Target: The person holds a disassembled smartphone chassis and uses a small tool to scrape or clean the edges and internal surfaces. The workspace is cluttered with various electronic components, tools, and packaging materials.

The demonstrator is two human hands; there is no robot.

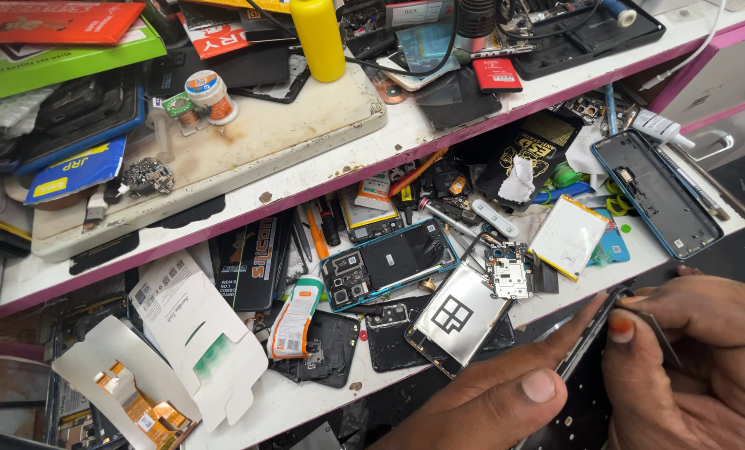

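Head view: left hand (506, 400) grips a thin dark phone (587, 342) edge-on at lower right, thumb and fingers (539, 385) pinched on its rim. Right hand (706, 367) closes on a slim metal tool (657, 327), tip touching the phone's upper edge. Phone is black, narrow, tilted, held just off the cluttered white table (306, 400), near a silver battery (456, 317).
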